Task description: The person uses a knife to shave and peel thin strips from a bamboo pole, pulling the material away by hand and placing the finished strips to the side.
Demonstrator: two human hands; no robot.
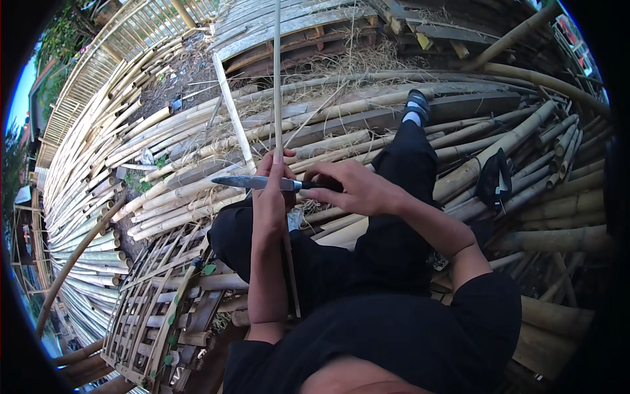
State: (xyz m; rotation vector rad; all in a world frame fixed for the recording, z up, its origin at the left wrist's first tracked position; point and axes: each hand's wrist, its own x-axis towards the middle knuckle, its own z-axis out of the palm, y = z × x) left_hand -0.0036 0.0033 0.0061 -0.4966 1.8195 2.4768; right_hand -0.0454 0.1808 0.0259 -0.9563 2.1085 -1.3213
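Note:
A long, thin bamboo strip [277, 85] runs from the top of the view down past my lap. My left hand [270, 187] is closed round it, thumb pointing up along the strip. In my right hand [351, 188] is a knife [246, 182], gripped by its dark handle. Its blade points left and lies across the strip, close against my left fingers. Whether the edge bites into the bamboo cannot be seen. The strip's lower end [295, 299] passes beside my left forearm, over my dark trousers.
Bamboo poles [315, 125] lie beneath and around me, with one foot in a sandal [418, 105] resting on them. A slatted bamboo panel [157, 308] is at lower left. Stacked planks [295, 33] lie ahead. A dark bag-like item [493, 180] sits at right.

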